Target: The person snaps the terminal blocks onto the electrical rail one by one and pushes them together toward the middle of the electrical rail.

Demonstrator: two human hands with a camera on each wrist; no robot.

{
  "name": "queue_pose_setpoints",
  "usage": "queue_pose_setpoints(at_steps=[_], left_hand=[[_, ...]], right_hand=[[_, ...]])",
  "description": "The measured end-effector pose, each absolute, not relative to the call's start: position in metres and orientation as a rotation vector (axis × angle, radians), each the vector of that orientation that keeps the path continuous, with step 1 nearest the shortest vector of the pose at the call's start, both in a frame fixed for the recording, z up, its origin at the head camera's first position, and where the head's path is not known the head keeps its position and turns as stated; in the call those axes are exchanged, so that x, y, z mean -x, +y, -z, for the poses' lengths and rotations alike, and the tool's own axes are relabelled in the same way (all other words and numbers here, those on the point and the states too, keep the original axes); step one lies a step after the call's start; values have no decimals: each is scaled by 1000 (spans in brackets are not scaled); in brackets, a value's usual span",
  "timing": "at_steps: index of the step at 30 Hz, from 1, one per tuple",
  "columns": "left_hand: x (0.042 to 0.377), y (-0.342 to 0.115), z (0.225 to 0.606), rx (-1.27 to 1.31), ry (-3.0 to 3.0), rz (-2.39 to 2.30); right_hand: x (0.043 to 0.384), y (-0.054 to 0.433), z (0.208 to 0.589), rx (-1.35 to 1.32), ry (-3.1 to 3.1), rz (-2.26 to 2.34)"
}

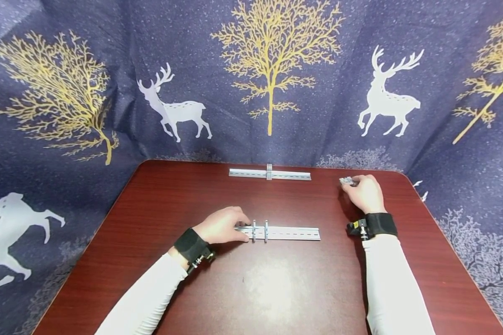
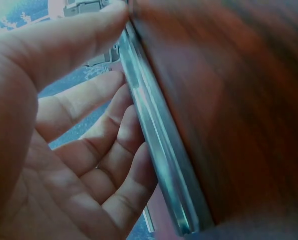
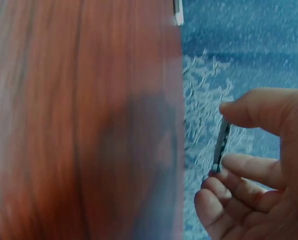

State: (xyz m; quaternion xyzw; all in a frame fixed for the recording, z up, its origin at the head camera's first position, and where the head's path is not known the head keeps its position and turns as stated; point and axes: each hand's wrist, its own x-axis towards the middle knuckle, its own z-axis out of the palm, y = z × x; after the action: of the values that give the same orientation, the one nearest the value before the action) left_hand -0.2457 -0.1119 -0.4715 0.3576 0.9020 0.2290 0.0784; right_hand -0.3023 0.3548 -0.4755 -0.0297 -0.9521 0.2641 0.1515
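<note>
A slotted metal DIN rail (image 1: 295,233) lies across the middle of the table, with two small upright clips (image 1: 266,231) on its left half. My left hand (image 1: 224,225) holds that rail at its left end, thumb on the near side. In the left wrist view the fingertips rest along the edge of the rail (image 2: 159,135). Over at the back right, my right hand (image 1: 366,193) pinches a small grey metal clip (image 1: 346,180). The right wrist view shows this thin clip (image 3: 222,142) edge-on between thumb and fingers, above the table.
A second slotted rail (image 1: 291,175) lies near the table's back edge, with clips (image 1: 269,171) set close together at its middle. Behind the reddish-brown table (image 1: 180,186) hangs a dark blue cloth (image 1: 243,111) printed with deer and trees.
</note>
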Motion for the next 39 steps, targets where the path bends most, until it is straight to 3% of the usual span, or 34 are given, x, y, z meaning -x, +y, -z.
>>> queue_pose_setpoints(at_steps=[22,39], left_hand=[[249,-114,474,-1090,2736,-686],[250,-107,468,-913,2825,-1013]], right_hand=[[304,264,462,-345,-2602,-878],[283,197,459,-760,-2475,-1024]])
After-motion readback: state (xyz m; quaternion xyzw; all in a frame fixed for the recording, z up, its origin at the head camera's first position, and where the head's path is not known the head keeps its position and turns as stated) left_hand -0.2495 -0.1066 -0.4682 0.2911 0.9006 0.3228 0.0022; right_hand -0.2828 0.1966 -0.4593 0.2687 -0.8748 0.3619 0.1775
